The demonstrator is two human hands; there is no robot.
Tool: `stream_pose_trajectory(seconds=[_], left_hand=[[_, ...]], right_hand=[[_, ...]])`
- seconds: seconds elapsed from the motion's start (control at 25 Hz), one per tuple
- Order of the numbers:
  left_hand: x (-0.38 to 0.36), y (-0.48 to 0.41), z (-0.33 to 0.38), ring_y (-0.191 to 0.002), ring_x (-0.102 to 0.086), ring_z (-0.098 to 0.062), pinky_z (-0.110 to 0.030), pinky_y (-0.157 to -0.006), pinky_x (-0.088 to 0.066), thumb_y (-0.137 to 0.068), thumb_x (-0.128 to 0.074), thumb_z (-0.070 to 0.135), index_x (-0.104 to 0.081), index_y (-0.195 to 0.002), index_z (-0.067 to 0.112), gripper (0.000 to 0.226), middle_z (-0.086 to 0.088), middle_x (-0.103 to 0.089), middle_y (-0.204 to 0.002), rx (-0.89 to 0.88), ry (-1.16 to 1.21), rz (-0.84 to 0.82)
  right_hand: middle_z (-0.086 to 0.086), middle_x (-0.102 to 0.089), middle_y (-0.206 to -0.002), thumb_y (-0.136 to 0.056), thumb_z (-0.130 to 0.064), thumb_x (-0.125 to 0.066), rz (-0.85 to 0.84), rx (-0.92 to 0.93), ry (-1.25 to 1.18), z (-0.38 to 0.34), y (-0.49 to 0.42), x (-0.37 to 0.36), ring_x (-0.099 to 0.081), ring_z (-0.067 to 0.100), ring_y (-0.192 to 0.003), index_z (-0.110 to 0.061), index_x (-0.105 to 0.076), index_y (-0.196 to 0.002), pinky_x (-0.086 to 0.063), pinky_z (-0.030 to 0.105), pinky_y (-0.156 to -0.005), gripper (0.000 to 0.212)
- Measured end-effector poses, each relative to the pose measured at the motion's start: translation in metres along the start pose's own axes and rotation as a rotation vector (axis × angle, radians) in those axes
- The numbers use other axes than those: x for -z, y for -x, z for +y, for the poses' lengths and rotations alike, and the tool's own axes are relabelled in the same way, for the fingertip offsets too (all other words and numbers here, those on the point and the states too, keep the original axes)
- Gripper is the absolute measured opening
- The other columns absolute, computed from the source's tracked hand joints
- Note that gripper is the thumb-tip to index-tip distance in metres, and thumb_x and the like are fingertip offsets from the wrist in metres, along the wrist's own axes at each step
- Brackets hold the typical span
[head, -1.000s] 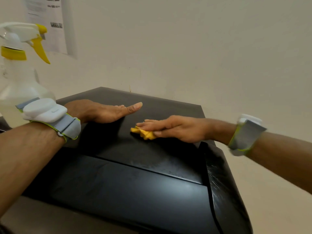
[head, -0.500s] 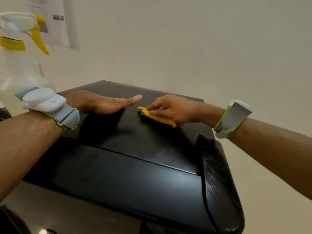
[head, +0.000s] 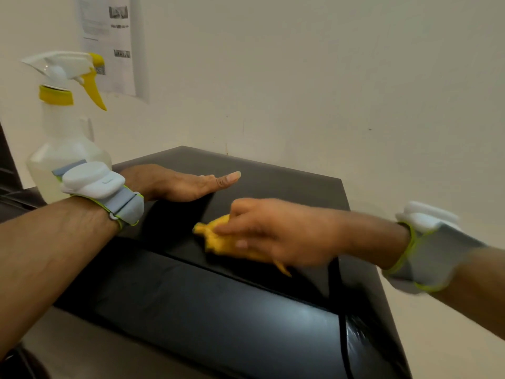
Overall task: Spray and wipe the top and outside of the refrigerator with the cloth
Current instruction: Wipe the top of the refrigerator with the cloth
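The top of the fridge (head: 276, 181) is being wiped. The cloth (head: 218, 243), yellow and bunched, is pressed on the fridge top near its front seam, about midway across. It is gripped under the curled fingers of the right hand (head: 276, 236), which is blurred. The left hand (head: 175, 184) is laid flat on the left part of the fridge top, fingers straight, nothing held. The bottle (head: 65, 132) is seen at the fridge's left edge; whether on it or beside it cannot be told.

The cloth would be better spread flatter, so that more is covered per pass. Strokes should be overlapped and carried to the fridge's back corners. The patch under the left hand should not be missed.
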State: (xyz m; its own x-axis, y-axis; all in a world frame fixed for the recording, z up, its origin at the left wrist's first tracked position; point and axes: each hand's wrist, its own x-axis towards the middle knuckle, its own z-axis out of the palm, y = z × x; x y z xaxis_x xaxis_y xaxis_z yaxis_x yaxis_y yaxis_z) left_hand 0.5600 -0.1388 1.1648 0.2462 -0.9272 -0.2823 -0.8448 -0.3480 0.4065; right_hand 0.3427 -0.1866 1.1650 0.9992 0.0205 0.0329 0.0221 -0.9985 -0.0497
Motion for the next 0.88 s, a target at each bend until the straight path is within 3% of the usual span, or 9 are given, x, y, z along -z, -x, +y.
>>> stream_pose_trajectory(seconds=[0.08, 0.12, 0.2, 0.28, 0.4, 0.52, 0.6, 0.72, 0.88], left_hand=[[0.001, 0.0, 0.001, -0.151, 0.004, -0.009, -0.047, -0.123, 0.003, -0.063, -0.009, 0.093, 0.0, -0.155, 0.038, 0.108, 0.016, 0.003, -0.164, -0.009, -0.01, -0.004], [0.0, -0.001, 0.001, -0.151, 0.004, -0.009, -0.048, -0.123, 0.003, -0.062, -0.01, 0.093, 0.0, -0.155, 0.039, 0.108, 0.016, 0.004, -0.164, -0.02, -0.02, -0.007], [0.0, -0.002, 0.0, -0.151, 0.005, -0.009, -0.049, -0.123, 0.004, -0.062, -0.009, 0.093, 0.001, -0.154, 0.041, 0.106, 0.018, 0.004, -0.163, -0.024, -0.019, -0.003], [0.001, -0.004, -0.001, -0.151, 0.005, -0.009, -0.048, -0.123, 0.004, -0.061, -0.009, 0.096, 0.001, -0.154, 0.04, 0.108, 0.017, 0.005, -0.163, -0.031, -0.013, 0.002], [0.0, -0.003, -0.001, -0.151, 0.002, -0.007, -0.046, -0.124, 0.002, -0.064, -0.009, 0.096, -0.001, -0.155, 0.037, 0.108, 0.016, 0.002, -0.164, -0.013, -0.005, -0.009], [-0.002, 0.0, 0.003, -0.15, 0.004, -0.006, -0.042, -0.124, 0.005, -0.078, -0.009, 0.083, 0.0, -0.153, 0.04, 0.088, 0.016, 0.003, -0.163, -0.017, -0.005, -0.005], [-0.003, 0.0, 0.004, -0.15, 0.005, -0.006, -0.042, -0.123, 0.006, -0.078, -0.008, 0.083, 0.001, -0.152, 0.043, 0.085, 0.016, 0.004, -0.163, -0.034, -0.013, -0.002], [-0.002, 0.005, 0.007, -0.151, -0.001, -0.009, -0.045, -0.124, 0.001, -0.07, -0.01, 0.088, -0.005, -0.154, 0.038, 0.099, 0.014, -0.002, -0.164, 0.002, 0.015, 0.007], [-0.002, 0.007, 0.011, -0.15, -0.016, -0.014, -0.041, -0.124, -0.006, -0.086, -0.01, 0.077, -0.019, -0.155, 0.028, 0.085, 0.007, -0.017, -0.163, 0.042, 0.039, 0.024]], right_hand=[[-0.002, -0.047, -0.106, -0.1, -0.02, -0.052, -0.095, 0.143, -0.039, -0.015, 0.024, 0.013, -0.047, 0.006, -0.09, -0.024, -0.051, -0.14, -0.039, 0.018, -0.082, 0.04], [-0.006, -0.045, -0.106, -0.101, -0.022, -0.051, -0.188, 0.109, 0.005, -0.011, 0.034, 0.021, -0.046, 0.004, -0.09, -0.031, -0.048, -0.142, -0.039, 0.016, -0.082, 0.042], [-0.008, -0.044, -0.106, -0.102, -0.028, -0.048, -0.266, -0.111, 0.181, 0.01, 0.033, 0.029, -0.048, 0.007, -0.093, -0.037, -0.044, -0.143, -0.044, 0.024, -0.085, 0.042], [-0.002, -0.049, -0.107, -0.103, -0.027, -0.045, -0.172, -0.262, 0.24, 0.022, 0.011, 0.024, -0.053, 0.017, -0.093, -0.027, -0.051, -0.137, -0.047, 0.034, -0.087, 0.035], [0.008, -0.051, -0.11, -0.101, -0.022, -0.047, 0.005, -0.093, 0.04, 0.003, -0.009, 0.0, -0.055, 0.023, -0.093, -0.018, -0.056, -0.132, -0.047, 0.036, -0.087, 0.032], [-0.001, -0.043, -0.108, -0.1, -0.018, -0.05, -0.086, 0.018, 0.013, -0.011, 0.025, 0.005, -0.052, 0.016, -0.092, -0.033, -0.047, -0.14, -0.044, 0.026, -0.084, 0.043], [-0.003, -0.041, -0.106, -0.098, -0.014, -0.05, -0.161, -0.156, 0.2, 0.014, 0.031, 0.011, -0.054, 0.019, -0.089, -0.039, -0.045, -0.137, -0.049, 0.035, -0.082, 0.046], [0.0, -0.042, -0.106, -0.098, -0.014, -0.049, -0.058, -0.378, 0.216, 0.034, 0.001, 0.007, -0.056, 0.022, -0.086, -0.029, -0.051, -0.133, -0.052, 0.043, -0.082, 0.039], [-0.003, -0.042, -0.111, -0.093, -0.006, -0.053, 0.039, -0.006, -0.045, -0.01, 0.01, -0.007, -0.052, 0.015, -0.087, -0.034, -0.052, -0.136, -0.047, 0.027, -0.083, 0.051]])
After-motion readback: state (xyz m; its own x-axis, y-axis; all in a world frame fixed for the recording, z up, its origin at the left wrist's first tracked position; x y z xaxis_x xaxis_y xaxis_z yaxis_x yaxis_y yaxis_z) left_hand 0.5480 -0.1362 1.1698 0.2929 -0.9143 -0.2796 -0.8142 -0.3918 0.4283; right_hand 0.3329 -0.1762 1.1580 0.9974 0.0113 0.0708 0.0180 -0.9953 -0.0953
